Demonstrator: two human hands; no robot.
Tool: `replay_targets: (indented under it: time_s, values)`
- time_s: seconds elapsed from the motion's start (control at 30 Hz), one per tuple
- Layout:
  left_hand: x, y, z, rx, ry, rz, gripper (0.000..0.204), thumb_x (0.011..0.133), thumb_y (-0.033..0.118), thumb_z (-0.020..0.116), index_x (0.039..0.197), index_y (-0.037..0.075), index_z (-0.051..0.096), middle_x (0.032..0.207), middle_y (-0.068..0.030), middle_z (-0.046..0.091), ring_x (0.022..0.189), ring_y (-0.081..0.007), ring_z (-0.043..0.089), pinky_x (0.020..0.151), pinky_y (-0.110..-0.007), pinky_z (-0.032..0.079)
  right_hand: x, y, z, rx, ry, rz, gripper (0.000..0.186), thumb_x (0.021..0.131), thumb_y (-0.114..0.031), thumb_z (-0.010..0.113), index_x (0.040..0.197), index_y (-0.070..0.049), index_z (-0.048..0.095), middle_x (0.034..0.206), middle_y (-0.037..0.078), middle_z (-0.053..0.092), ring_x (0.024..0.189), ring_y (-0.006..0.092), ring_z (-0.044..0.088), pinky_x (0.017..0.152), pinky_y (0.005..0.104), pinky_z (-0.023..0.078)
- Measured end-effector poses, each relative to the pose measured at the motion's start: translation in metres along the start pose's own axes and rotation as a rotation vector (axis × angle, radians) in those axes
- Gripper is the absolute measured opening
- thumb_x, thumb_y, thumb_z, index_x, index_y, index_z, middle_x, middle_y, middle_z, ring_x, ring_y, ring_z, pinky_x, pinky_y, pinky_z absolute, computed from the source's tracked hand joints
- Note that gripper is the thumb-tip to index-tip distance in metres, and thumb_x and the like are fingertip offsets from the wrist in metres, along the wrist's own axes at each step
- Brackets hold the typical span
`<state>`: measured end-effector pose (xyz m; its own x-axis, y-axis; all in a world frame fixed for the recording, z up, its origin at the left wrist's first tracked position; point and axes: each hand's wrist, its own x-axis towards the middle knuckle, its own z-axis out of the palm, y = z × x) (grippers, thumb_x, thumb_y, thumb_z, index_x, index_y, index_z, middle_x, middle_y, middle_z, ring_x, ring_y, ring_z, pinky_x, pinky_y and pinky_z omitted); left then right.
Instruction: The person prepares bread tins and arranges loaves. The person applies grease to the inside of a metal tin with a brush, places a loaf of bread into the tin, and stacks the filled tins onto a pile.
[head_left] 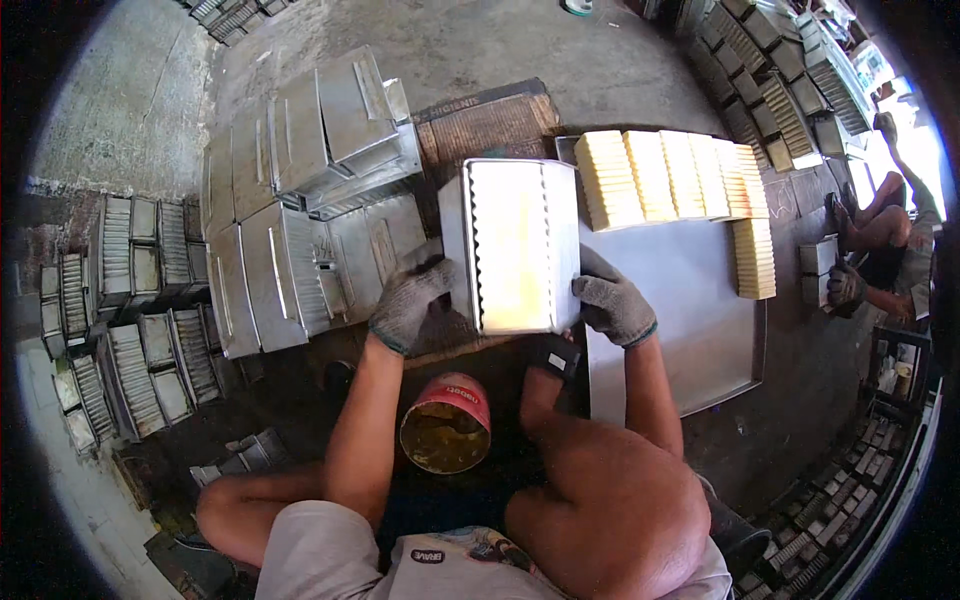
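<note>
Both my hands wear grey knit gloves with dark cuff edges. Between them I hold up a metal loaf pan (562, 235), with a pale, ridge-edged loaf (510, 250) showing in it. My left hand (412, 300) grips the pan's lower left side, and my right hand (617, 302) its lower right side, thumb in front. The fingers behind the pan are hidden. Just beyond my right hand lies a large metal tray (672, 360), with several pale yellow ridged loaves (610, 180) along its far and right edges.
Stacked metal pans (300, 140) stand to the left, beside a brown cardboard piece (490, 125). A red tin (465, 392) with yellowish-brown contents sits before my legs. More pans (150, 370) line the left wall and far right. Another person's gloved hand (846, 288) touches pans at right.
</note>
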<state>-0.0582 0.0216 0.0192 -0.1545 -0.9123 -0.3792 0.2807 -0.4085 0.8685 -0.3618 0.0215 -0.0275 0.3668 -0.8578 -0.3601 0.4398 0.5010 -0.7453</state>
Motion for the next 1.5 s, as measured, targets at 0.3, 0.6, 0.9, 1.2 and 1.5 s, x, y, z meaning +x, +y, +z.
replay_targets:
  time_s: [0.3, 0.6, 0.9, 1.2, 1.5]
  values:
    - [0.11, -0.073, -0.028, 0.402, 0.054, 0.266, 0.041, 0.105, 0.034, 0.057, 0.13, 0.002, 0.065, 0.122, -0.0102, 0.072, 0.107, -0.0289, 0.067, 0.095, -0.041, 0.052, 0.001, -0.019, 0.11, -0.344, 0.207, -0.424, 0.1, 0.077, -0.022, 0.086, 0.157, 0.001, 0.031, 0.143, 0.016, 0.055, 0.126, 0.026, 0.058, 0.107, 0.0407, 0.049]
    - [0.145, -0.095, 0.005, -0.152, 0.189, -0.21, 0.074, 0.105, 0.065, 0.046, 0.146, 0.004, 0.055, 0.145, -0.0127, 0.059, 0.127, -0.0249, 0.056, 0.112, -0.039, 0.043, 0.019, 0.07, 0.017, -0.814, 0.462, -0.441, 0.108, 0.074, -0.018, 0.086, 0.16, 0.005, 0.025, 0.152, 0.024, 0.047, 0.14, 0.0346, 0.048, 0.117, 0.0419, 0.039]
    - [0.141, -0.07, 0.013, -0.328, -0.101, -0.148, 0.081, 0.1, 0.072, 0.047, 0.143, 0.005, 0.06, 0.144, -0.0145, 0.061, 0.128, -0.0315, 0.059, 0.113, -0.046, 0.044, 0.01, 0.09, 0.017, -1.049, 0.482, -0.533, 0.108, 0.075, -0.023, 0.088, 0.159, 0.004, 0.025, 0.15, 0.025, 0.047, 0.138, 0.0342, 0.051, 0.114, 0.0412, 0.043]
    - [0.099, -0.077, -0.004, -0.081, -0.049, 0.054, 0.073, 0.113, 0.056, 0.025, 0.162, 0.003, 0.032, 0.171, -0.0108, 0.026, 0.157, -0.0232, 0.021, 0.13, -0.038, 0.011, 0.007, 0.069, 0.029, -0.128, 0.389, -0.251, 0.072, 0.094, -0.026, 0.073, 0.152, 0.001, 0.04, 0.134, 0.013, 0.06, 0.121, 0.0218, 0.058, 0.104, 0.0395, 0.049]
    - [-0.003, -0.064, 0.013, -0.507, -0.146, 0.017, 0.078, 0.109, 0.056, 0.039, 0.165, 0.004, 0.022, 0.166, -0.0225, 0.03, 0.153, -0.0355, 0.029, 0.126, -0.051, 0.025, -0.076, 0.016, -0.009, 0.882, 0.153, -0.345, 0.073, 0.104, -0.055, 0.051, 0.158, -0.008, 0.039, 0.153, 0.017, 0.051, 0.133, 0.0409, 0.055, 0.11, 0.0524, 0.049]
